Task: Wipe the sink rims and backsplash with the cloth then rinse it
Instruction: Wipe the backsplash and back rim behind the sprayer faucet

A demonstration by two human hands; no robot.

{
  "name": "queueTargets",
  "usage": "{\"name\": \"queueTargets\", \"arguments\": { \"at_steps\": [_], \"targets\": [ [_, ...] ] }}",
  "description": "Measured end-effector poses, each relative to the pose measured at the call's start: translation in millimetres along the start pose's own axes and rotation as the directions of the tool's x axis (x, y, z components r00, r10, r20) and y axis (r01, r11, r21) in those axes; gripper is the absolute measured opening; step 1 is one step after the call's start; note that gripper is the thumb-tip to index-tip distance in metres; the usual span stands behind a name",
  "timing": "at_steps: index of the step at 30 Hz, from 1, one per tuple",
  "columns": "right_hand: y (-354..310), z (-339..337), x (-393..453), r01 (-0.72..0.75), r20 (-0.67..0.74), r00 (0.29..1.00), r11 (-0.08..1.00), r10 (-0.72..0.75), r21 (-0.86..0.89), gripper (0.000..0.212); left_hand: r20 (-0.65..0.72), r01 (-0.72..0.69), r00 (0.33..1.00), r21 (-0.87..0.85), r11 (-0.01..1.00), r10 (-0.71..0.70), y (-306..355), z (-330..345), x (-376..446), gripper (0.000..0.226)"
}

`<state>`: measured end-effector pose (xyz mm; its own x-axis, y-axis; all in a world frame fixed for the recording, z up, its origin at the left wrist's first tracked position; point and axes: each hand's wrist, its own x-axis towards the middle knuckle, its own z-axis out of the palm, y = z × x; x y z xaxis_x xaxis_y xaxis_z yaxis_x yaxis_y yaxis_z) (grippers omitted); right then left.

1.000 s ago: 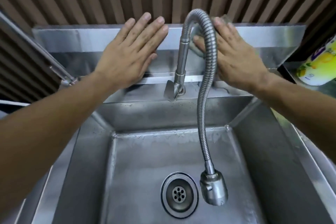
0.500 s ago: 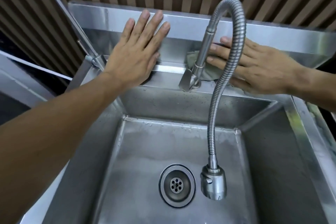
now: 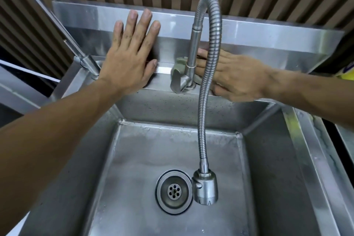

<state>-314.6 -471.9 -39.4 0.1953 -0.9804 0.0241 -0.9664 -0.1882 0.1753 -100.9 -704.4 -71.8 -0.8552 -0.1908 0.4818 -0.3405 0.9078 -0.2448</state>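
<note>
My left hand (image 3: 130, 55) lies flat with straight fingers against the steel backsplash (image 3: 268, 34), left of the faucet. My right hand (image 3: 235, 74) presses flat on a grey-green cloth (image 3: 179, 63) on the back rim of the sink (image 3: 310, 159), behind the faucet stem. Only a small edge of the cloth shows left of the stem; the rest is hidden under my hand and the hose.
A flexible metal faucet hose (image 3: 210, 63) arches from the back rim down to a spray head (image 3: 205, 188) hanging over the drain (image 3: 174, 190). A slanted metal bar (image 3: 72, 44) stands at the left corner. A yellow bottle (image 3: 347, 74) peeks in at the right edge.
My right hand slid the cloth down from the backsplash onto the back rim and leftward behind the faucet stem. My left hand stayed pressed on the backsplash.
</note>
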Motion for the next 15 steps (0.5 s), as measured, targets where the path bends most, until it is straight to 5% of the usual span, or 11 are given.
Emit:
{"name": "queueTargets", "arguments": {
  "at_steps": [3,15],
  "targets": [
    [-8,-8,-17,-0.037,0.123,0.992,0.999,0.040,-0.028,0.071,0.011,-0.009,1.000,0.007,1.000,0.009,1,0,0,0.081],
    [-43,13,-12,-0.297,0.135,0.950,0.950,0.283,0.098,0.066,0.027,-0.042,0.999,-0.002,0.999,0.042,0,0,-5,0.085]
  ]
}}
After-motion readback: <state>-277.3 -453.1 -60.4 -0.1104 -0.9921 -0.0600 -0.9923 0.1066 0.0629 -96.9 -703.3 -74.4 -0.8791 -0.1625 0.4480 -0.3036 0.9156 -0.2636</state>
